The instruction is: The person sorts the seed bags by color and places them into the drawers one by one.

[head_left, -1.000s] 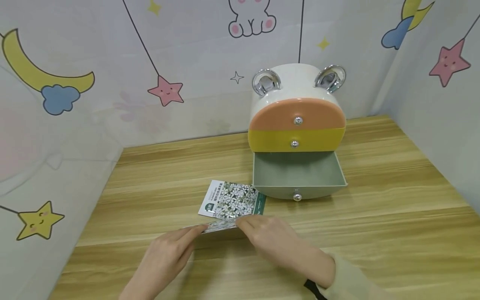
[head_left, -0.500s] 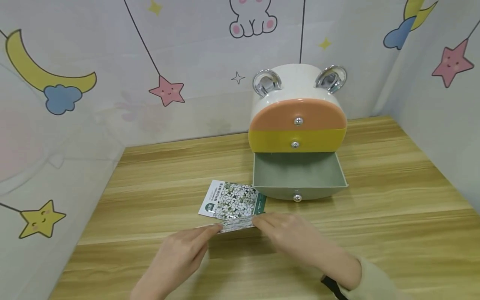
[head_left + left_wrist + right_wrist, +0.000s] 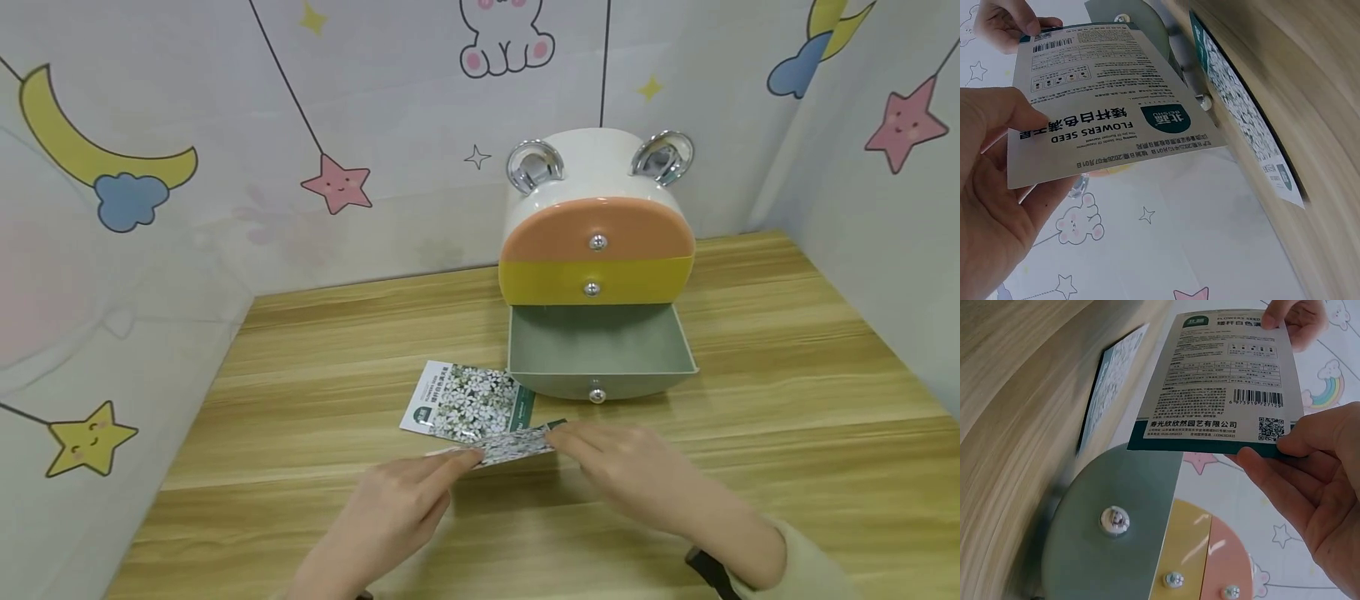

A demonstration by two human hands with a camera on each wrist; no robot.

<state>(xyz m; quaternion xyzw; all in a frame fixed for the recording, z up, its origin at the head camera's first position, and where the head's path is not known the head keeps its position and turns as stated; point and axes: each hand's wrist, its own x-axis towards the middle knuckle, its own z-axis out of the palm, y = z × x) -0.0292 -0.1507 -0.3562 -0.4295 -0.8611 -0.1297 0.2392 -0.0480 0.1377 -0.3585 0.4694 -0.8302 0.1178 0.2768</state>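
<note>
A flower seed packet (image 3: 517, 445) is held between my two hands above the table, seen nearly edge-on in the head view. My left hand (image 3: 405, 504) pinches one end between thumb and fingers. At the opposite, green-edged end, my right hand (image 3: 637, 471) does likewise. Its printed back (image 3: 1097, 81), with text and a barcode, faces the left wrist camera; the right wrist view shows that same back (image 3: 1216, 387). A second seed packet (image 3: 476, 402), with white flowers on its front, lies on the table just beyond the hands.
Behind stands a small white cabinet (image 3: 600, 167) with silver ears. Its orange drawer (image 3: 547, 233) and yellow drawer (image 3: 540, 282) are closed. The green bottom drawer (image 3: 600, 337) is pulled out over the wooden table (image 3: 337, 350). A patterned wall covering (image 3: 405, 108) surrounds the table.
Both hands have shifted to the right in the head view, carrying the packet between them toward the front of the pulled-out drawer. The lying packet and the cabinet stay put.
</note>
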